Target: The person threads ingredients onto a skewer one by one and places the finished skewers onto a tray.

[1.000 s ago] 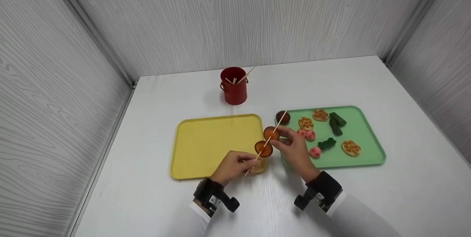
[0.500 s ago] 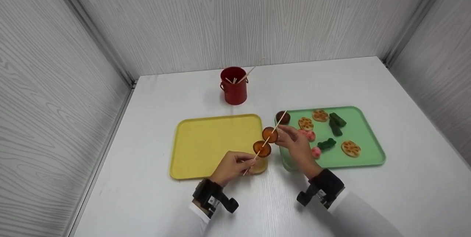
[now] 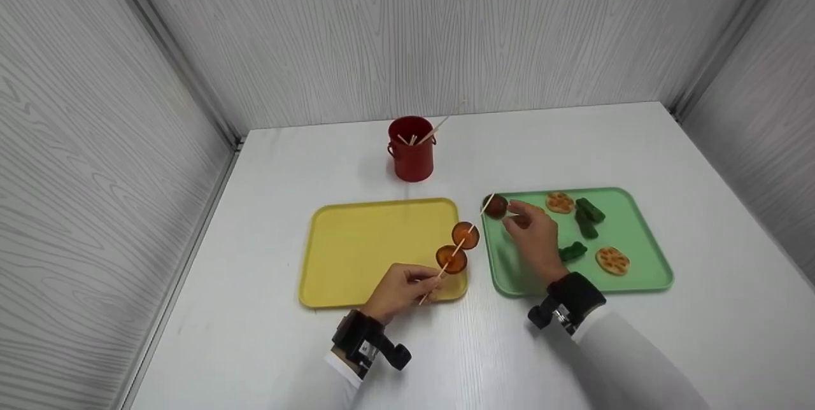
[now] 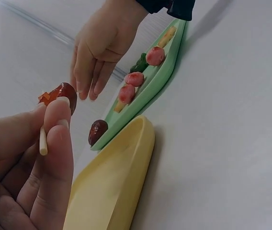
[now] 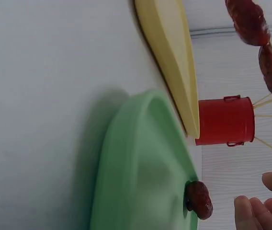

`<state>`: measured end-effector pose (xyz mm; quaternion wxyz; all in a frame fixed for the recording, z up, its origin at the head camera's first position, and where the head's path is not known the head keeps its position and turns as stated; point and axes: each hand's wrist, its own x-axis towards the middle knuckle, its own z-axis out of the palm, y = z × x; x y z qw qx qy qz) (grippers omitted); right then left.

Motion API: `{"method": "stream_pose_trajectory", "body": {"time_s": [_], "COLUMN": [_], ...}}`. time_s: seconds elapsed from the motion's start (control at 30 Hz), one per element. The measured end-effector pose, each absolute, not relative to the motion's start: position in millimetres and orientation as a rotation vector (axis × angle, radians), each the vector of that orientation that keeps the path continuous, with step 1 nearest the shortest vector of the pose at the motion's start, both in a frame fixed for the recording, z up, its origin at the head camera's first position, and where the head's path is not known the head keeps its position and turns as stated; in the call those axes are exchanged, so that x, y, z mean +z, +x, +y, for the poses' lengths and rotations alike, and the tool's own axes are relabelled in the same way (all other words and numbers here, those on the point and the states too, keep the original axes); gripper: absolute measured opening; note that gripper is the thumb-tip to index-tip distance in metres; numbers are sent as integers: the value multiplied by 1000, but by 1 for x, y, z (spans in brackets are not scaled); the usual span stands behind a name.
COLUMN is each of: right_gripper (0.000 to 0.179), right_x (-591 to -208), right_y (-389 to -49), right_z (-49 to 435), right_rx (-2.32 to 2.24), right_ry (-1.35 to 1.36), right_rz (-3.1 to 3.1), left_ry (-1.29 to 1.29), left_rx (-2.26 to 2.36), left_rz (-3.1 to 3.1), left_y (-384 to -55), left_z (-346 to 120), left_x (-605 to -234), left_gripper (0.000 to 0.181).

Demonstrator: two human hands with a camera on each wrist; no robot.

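My left hand pinches the lower end of a thin wooden skewer between thumb and fingers, over the yellow tray's near right corner. Threaded on it are two round food pieces, orange in front with dark glossy red-brown backs. The skewer tilts up and to the right. My right hand hovers over the left part of the green tray, thumb and fingers apart with nothing between them. Beside its fingertips, at the tray's far left corner, lies a similar dark red-brown piece.
Lotus root slices, green pieces and pink pieces lie on the green tray, some behind my right hand in the head view. A yellow tray is at left. Behind stands a red bucket with several skewers.
My right hand has let go of the upper food piece on the skewer and moved right, over the green tray. The left hand keeps its hold on the skewer.
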<state>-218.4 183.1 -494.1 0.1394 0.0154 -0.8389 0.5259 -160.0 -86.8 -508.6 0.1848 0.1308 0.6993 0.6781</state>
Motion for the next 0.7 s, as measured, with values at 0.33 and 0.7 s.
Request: {"method": "stream_pose_trajectory", "body": {"time_s": [0.33, 0.7], "right_gripper": [37, 40], "right_x": [-503, -506], "right_y": [-238, -256], "right_z": [185, 191], "right_rx": [1311, 1042], "right_ry": [94, 218], "right_rz": [-2534, -2659], "left_ry": [375, 377], "left_rx": [1898, 1933], "left_rz": [2007, 1955], "left_y": [-157, -156], "left_z": [-91, -94], "left_x": [-508, -502], "left_gripper": [26, 25]}}
